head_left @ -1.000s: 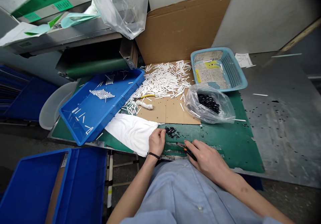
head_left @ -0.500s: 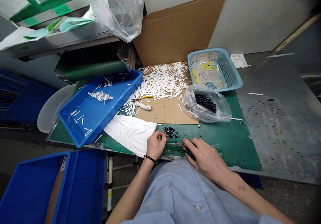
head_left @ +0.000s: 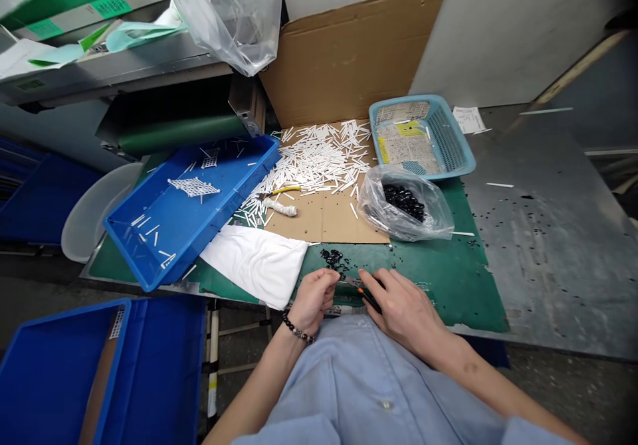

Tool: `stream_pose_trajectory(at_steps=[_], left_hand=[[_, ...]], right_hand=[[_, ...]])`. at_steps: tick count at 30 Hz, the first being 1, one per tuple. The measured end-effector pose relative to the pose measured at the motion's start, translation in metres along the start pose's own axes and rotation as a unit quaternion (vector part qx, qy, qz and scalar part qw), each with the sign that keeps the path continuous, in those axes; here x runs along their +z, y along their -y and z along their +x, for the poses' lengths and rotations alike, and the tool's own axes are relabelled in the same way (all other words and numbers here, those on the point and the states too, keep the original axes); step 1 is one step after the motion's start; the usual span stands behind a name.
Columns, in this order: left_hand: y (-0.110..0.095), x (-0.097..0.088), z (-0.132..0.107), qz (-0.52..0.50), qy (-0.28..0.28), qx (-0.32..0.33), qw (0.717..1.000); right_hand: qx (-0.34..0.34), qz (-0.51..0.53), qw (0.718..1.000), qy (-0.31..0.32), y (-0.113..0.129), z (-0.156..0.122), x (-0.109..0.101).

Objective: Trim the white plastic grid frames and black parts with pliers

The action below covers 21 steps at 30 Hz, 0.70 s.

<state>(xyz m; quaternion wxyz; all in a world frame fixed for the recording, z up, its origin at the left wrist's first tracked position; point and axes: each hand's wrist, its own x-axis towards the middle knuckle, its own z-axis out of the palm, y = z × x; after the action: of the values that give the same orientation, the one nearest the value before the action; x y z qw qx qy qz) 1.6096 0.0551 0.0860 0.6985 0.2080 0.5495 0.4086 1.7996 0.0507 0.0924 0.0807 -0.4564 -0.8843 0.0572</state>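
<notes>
My right hand (head_left: pixel 403 309) rests at the near edge of the green mat (head_left: pixel 448 279), closed round a small cutter with orange-and-black handles (head_left: pixel 363 292). Its metal tip points left toward my left hand (head_left: pixel 315 295). That hand is curled in a pinch right at the tip; what it pinches is too small to make out. A little heap of small black parts (head_left: pixel 331 258) lies on the mat just beyond both hands. A white cloth (head_left: pixel 254 264) lies beside my left hand.
Cardboard sheet (head_left: pixel 329 216) carries several white sticks (head_left: pixel 319 159) and yellow-handled pliers (head_left: pixel 279 192). A clear bag of black parts (head_left: pixel 406 202) and a light blue basket (head_left: pixel 421 136) stand at the right. Blue tray (head_left: pixel 189 206) at the left, blue bins (head_left: pixel 100 372) below.
My left hand has drawn back from the heap of black parts toward me and met the cutter's tip. The right hand shifted slightly left.
</notes>
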Motion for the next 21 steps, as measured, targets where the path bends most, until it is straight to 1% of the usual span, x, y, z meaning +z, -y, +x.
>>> stream_pose_trajectory(at_steps=[7,12,14,15,17,19,21], left_hand=[[0.001,0.002,-0.002,0.021,-0.008,0.008,1.0],[0.001,0.004,-0.003,0.05,-0.028,0.014,0.998],[0.002,0.004,-0.001,0.059,-0.031,0.015,0.998],[0.003,0.003,0.0,0.058,-0.024,0.012,0.998],[0.004,0.0,0.002,0.03,-0.003,0.003,1.0],[0.005,-0.006,0.005,-0.031,0.026,-0.001,0.999],[0.003,-0.014,0.007,-0.104,0.056,0.008,0.993]], right_hand=[[0.004,-0.007,1.0,0.025,0.001,0.0,-0.002],[0.017,0.002,0.996,0.085,0.002,0.002,-0.005],[0.018,0.013,0.995,0.099,0.002,0.002,-0.003],[0.014,0.02,0.995,0.095,0.002,0.001,-0.001],[0.005,0.032,0.997,0.067,0.001,0.0,0.005],[-0.004,0.044,0.999,0.027,-0.001,-0.002,0.011],[-0.005,0.053,0.999,-0.003,-0.003,-0.004,0.016]])
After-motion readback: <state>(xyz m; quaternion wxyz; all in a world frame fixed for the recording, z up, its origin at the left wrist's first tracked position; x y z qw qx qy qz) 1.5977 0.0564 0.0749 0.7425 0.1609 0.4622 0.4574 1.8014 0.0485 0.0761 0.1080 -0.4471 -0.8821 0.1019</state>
